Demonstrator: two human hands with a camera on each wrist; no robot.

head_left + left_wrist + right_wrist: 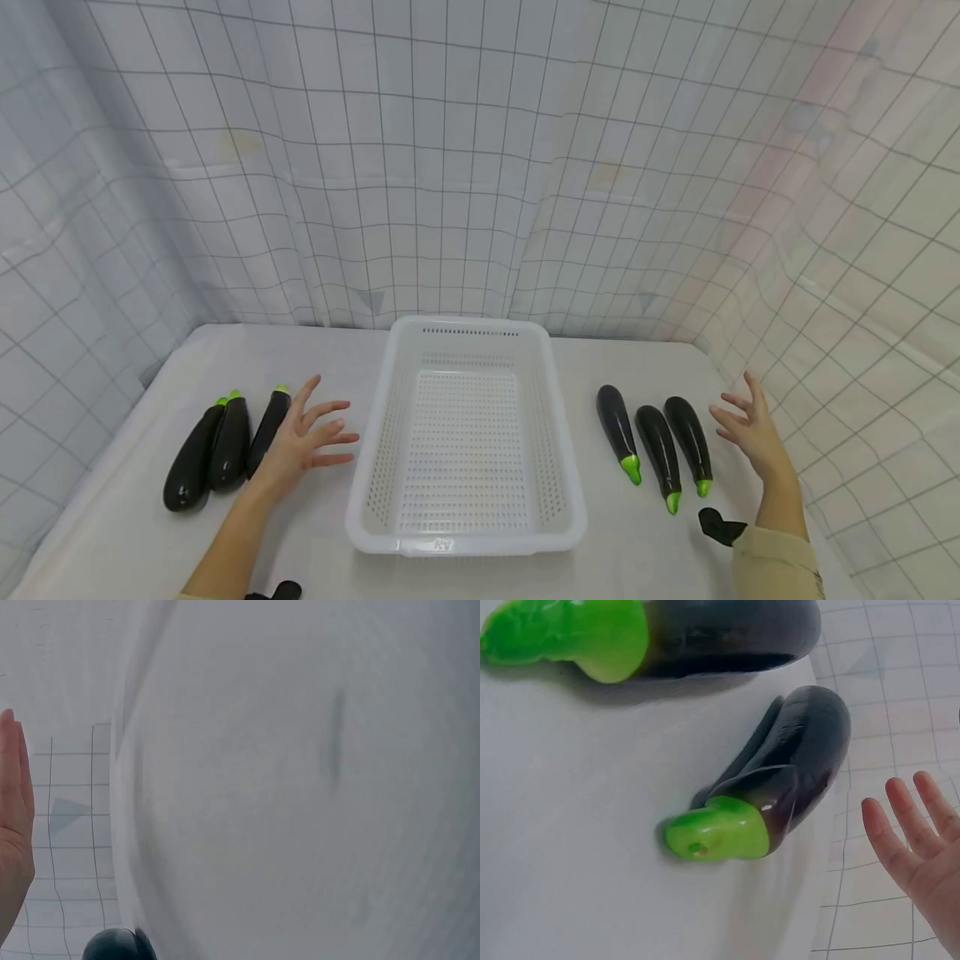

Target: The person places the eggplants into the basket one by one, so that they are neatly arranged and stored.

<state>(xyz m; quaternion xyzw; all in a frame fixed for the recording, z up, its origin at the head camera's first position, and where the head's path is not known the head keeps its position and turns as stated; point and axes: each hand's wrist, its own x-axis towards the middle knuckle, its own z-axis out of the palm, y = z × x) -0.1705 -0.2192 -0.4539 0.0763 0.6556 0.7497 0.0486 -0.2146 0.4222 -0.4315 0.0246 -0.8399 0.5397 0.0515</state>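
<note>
The step in hand looks like readying for a grasp, and the next move likely calls for fingers curling round a smooth, rounded body. Left of the white basket (465, 450) lie three glossy black eggplants (231, 442), green-capped at the far end, with the left hand (296, 442), grip spread, between; right of it lie three more eggplants (660, 450), green-capped at the near end, then the right hand (757, 433), also spread, holding nothing.
</note>
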